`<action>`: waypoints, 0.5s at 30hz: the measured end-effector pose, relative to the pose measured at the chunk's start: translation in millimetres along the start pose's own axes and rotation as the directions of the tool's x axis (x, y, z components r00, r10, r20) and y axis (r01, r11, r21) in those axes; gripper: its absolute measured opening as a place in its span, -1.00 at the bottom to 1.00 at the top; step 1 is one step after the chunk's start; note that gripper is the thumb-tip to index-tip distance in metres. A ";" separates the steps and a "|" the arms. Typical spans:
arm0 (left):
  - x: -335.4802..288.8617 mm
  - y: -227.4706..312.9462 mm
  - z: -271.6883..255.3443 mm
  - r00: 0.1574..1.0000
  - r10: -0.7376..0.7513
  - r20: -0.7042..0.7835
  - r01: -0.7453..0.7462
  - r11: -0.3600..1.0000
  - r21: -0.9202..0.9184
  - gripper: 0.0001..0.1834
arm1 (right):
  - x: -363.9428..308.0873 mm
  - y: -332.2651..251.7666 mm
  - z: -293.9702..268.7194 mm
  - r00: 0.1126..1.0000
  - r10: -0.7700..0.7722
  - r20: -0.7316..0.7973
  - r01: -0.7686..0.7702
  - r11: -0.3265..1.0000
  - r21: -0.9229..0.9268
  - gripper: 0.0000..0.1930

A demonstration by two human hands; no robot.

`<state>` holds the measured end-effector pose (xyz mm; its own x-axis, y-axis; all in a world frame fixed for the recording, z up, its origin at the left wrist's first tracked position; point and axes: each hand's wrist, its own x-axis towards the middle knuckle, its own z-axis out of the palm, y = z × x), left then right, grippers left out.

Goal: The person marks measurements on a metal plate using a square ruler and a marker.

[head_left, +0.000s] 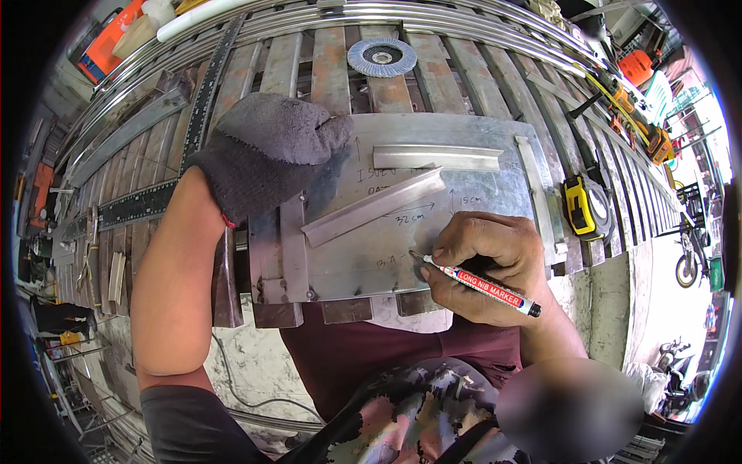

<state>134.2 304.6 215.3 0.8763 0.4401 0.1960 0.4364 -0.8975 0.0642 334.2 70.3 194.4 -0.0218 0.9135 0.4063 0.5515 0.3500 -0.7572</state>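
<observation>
A marker [495,290] with a white and red barrel and black end is pinched in my bare right hand [491,263]. Its tip touches a grey sheet-metal plate [348,271] that bears handwritten marks and small arrows. My left hand [270,147], in a thick dark grey glove, rests at the plate's upper left with fingers curled in; whatever they hold, if anything, is hidden. Two loose metal angle pieces lie on the plate: one slanted [375,205], one nearly level [437,158] above it. Metal strips run along the plate's left [294,247] and right [535,193] sides.
The plate lies on a slatted metal bench [328,69]. A flap disc [382,57] sits beyond it, a yellow tape measure [585,207] to its right. A black carpenter's square [207,100] lies left. Long metal tubes [286,27] line the back; yellow power tools [657,143] are far right.
</observation>
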 end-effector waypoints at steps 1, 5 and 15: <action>0.0 0.6 -0.1 1.000 0.000 0.000 0.000 1.000 0.000 -0.45 | -1.0 0.2 0.9 1.000 0.012 -0.003 -0.012 1.000 0.007 -0.74; 2.4 4.3 -4.1 0.999 -0.031 0.027 0.030 0.999 0.028 -0.48 | -2.4 1.8 0.8 1.000 0.028 0.001 -0.028 0.999 0.023 -0.75; 0.9 7.4 -10.9 0.998 0.001 0.061 -0.006 0.997 0.074 -0.61 | -2.6 3.5 1.9 0.999 -0.009 -0.039 0.011 0.999 0.050 -0.75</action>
<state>136.0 298.1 226.6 0.8876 0.4401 0.1359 0.4453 -0.8953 -0.0092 334.5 69.5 189.7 0.0057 0.9015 0.4328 0.5091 0.3699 -0.7772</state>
